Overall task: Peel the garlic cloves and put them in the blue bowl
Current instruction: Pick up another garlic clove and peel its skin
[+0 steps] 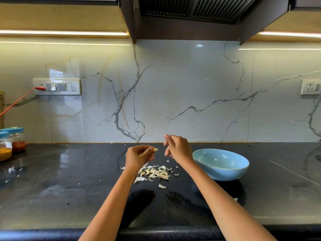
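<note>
Garlic work takes place on a wide black countertop in front of a white marble wall. On the right part of the counter stands the blue bowl, and I cannot tell if something lies inside it. At the far left stand two jars with blue lids, holding red and yellow powders. Between the forearms lies a heap of pale garlic skins, just left of the bowl. Above the heap, the left hand pinches one garlic clove with curled fingers. The right hand is raised beside it, apart from the clove, with loose fingers that seem to hold nothing.
</note>
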